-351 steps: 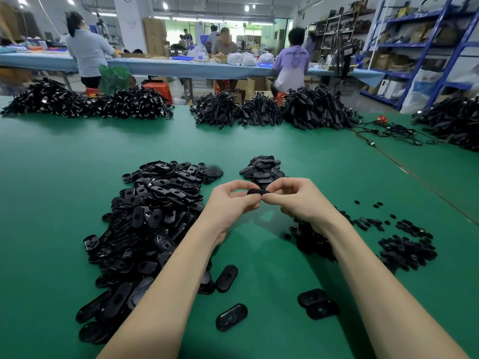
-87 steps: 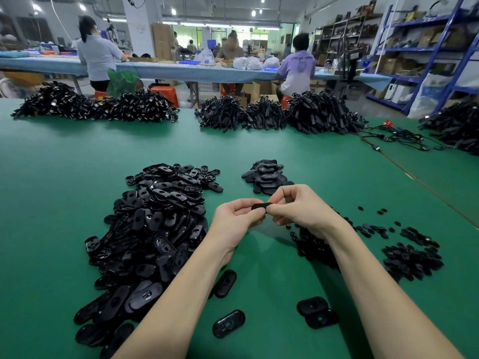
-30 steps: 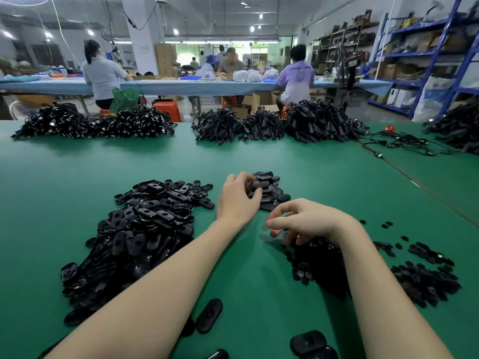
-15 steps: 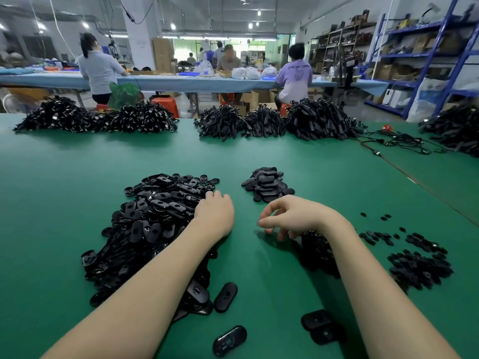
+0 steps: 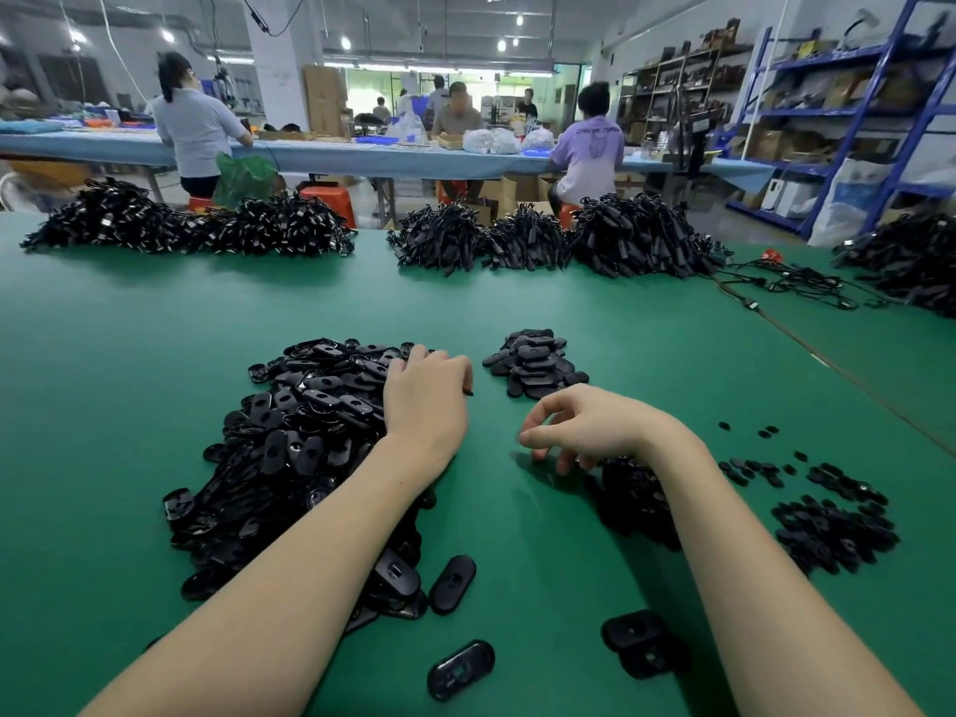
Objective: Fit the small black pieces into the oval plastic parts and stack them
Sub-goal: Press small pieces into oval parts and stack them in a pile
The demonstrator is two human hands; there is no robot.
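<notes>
On the green surface (image 5: pixel 129 385), take the small stack of finished ovals (image 5: pixel 535 360) as the marker: the big heap of unfitted oval parts (image 5: pixel 305 437) lies to its left, and the left hand (image 5: pixel 425 401) rests on that heap's right edge, fingers curled down among the pieces, though whether they have closed on one cannot be told. The right hand (image 5: pixel 584 425) hovers just on the near side of the stack, fingers loosely bent toward the surface and gripping nothing visible, directly above the dark pile of small black pieces (image 5: pixel 639 501) that spreads nearward and rightward from it (a second patch lies farther right). Each hand is thus nearer its own supply. Several ovals by the left fingers lie with their long axes running roughly left to right.
</notes>
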